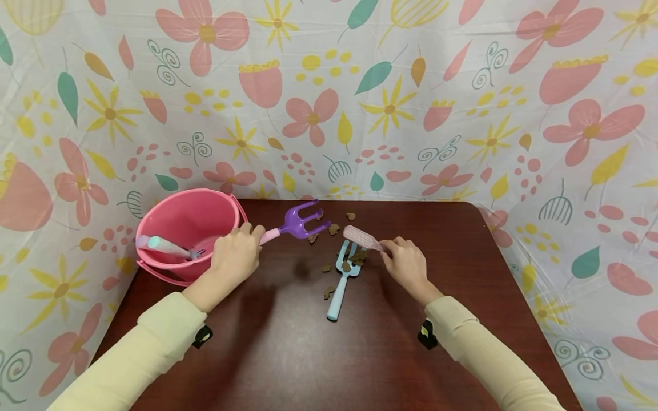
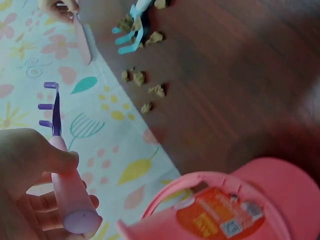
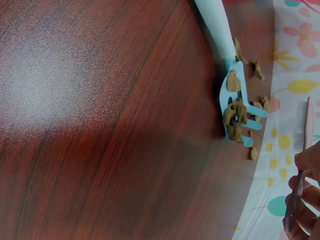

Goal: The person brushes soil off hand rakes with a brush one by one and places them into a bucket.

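Observation:
My left hand (image 1: 237, 251) grips the pink handle of a purple toy garden fork (image 1: 298, 222), its tines pointing right, held over the far part of the table. In the left wrist view, the thumb lies along the handle (image 2: 72, 195). My right hand (image 1: 407, 264) holds a small pale pink brush (image 1: 361, 237) by its handle; short bristles (image 3: 299, 131) show in the right wrist view. Below the brush, a light blue toy fork (image 1: 337, 297) lies on the table with brown clumps (image 3: 234, 120) on its head. More brown crumbs (image 1: 334, 229) are scattered around and beyond it.
A pink bucket (image 1: 185, 208) stands at the table's left, close beside my left hand, with tool handles (image 1: 167, 246) leaning inside. The dark wooden table (image 1: 308, 365) ends at a flowered cloth (image 1: 319, 68) hanging behind it and at the sides.

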A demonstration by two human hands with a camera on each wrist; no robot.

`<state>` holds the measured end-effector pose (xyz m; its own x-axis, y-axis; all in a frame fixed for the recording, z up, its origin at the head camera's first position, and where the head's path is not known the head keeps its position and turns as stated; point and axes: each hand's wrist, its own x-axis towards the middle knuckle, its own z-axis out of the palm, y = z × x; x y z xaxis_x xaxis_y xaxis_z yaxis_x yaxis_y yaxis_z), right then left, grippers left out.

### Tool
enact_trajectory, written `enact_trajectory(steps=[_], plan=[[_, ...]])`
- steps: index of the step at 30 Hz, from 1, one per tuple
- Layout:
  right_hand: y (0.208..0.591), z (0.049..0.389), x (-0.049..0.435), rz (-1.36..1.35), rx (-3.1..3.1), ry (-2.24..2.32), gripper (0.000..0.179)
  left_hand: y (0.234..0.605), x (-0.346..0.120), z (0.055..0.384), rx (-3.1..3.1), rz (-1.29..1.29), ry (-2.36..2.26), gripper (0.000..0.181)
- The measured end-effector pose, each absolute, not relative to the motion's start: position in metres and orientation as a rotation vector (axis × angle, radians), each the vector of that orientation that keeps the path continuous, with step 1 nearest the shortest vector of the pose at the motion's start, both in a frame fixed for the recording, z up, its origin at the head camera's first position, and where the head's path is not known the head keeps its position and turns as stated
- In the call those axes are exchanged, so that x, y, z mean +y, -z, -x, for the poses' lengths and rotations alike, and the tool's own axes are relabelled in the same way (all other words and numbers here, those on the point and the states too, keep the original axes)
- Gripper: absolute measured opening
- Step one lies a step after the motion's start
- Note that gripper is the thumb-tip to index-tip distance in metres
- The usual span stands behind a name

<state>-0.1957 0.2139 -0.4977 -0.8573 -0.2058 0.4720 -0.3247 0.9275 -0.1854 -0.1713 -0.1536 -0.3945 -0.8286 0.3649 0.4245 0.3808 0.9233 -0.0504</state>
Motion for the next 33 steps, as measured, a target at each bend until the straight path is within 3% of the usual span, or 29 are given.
enact_trajectory(steps=[25,33], plan=[[0.496,0.193,0.218,-0.371,-2.659,-0.346,0.024,0.341,-0.204,0.179,-2.904,0.380,0.017,0.024],[0.497,0.192,0.218,-0.386,-2.662,-0.344,0.023,0.328,-0.223,0.181,-3.049,0.260,0.035,0.035]])
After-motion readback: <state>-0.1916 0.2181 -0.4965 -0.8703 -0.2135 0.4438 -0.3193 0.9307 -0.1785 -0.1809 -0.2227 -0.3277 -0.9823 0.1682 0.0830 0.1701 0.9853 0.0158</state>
